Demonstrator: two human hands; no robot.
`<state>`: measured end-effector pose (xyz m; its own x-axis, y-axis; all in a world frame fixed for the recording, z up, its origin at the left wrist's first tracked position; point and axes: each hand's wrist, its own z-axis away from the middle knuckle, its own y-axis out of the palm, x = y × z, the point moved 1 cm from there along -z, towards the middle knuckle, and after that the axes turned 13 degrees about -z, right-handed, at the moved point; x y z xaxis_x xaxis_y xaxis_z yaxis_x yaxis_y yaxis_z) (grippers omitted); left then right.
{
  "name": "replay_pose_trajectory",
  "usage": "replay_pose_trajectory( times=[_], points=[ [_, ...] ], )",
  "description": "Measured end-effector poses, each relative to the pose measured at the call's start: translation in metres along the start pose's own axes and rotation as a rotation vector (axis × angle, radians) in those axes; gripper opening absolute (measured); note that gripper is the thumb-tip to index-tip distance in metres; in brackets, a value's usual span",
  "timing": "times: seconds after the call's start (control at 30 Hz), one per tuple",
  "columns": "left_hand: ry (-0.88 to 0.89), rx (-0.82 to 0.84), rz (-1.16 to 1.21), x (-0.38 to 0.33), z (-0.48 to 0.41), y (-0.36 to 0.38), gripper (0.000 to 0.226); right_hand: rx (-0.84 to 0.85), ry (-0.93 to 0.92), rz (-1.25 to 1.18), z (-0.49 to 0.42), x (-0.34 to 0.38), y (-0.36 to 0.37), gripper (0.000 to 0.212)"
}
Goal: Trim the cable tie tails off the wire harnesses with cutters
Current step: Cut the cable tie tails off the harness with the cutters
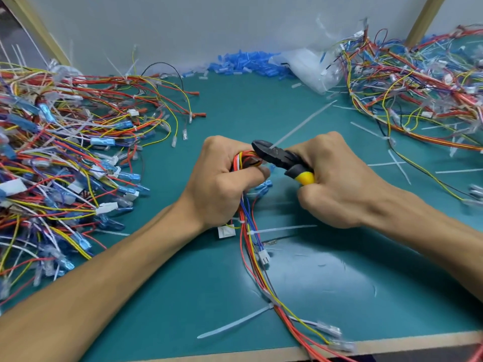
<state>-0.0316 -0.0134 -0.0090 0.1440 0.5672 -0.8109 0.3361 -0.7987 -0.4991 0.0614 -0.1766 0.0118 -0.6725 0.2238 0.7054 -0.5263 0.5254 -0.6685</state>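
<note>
- The left grip [222,178] clenches the harness [244,158] just above the counter [235,105].
- The right grip [339,181] squeezes the cutters [277,155], blades at the tail [303,124] base.
- Risk: the blades sit close beside the harness, so a slight slip could nick insulation.

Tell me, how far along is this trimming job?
Done: loose tails, seemingly cut, lie on the mat. In hand: the left hand grips a harness while the right hand holds cutters at one tie tail. Left: two long tails lower on that harness, plus harness piles whose state I cannot judge.
</note>
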Motion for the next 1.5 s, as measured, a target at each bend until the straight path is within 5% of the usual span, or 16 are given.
replay_pose_trajectory(
  times=[0.83,1.0,1.1,1.23,1.33,1.5],
  points=[
    [-0.032,-0.006,0.093,-0.002,-0.005,0.001,0.049,-0.085,0.01,-0.036,-0.014,-0.006,-0.009,0.02],
    [-0.102,-0.038,0.239,0.007,-0.003,-0.005,0.045,-0.51,0.144,-0.25,-0.019,-0.019,-0.065,0.024],
    [-0.124,-0.094,0.283,0.002,-0.012,0.0,0.05,-0.317,0.054,-0.197,-0.017,-0.007,-0.041,0.018],
    [-0.115,-0.068,0.289,0.002,-0.009,0.003,0.05,-0.276,-0.02,-0.228,-0.019,-0.006,-0.033,0.018],
    [-0.084,-0.059,0.25,0.004,-0.009,0.001,0.046,-0.214,0.041,-0.367,-0.018,-0.015,-0.035,0.024],
    [-0.078,-0.074,0.262,0.008,-0.007,0.0,0.042,-0.171,0.272,-1.067,-0.024,-0.02,-0.027,0.056]
  ],
)
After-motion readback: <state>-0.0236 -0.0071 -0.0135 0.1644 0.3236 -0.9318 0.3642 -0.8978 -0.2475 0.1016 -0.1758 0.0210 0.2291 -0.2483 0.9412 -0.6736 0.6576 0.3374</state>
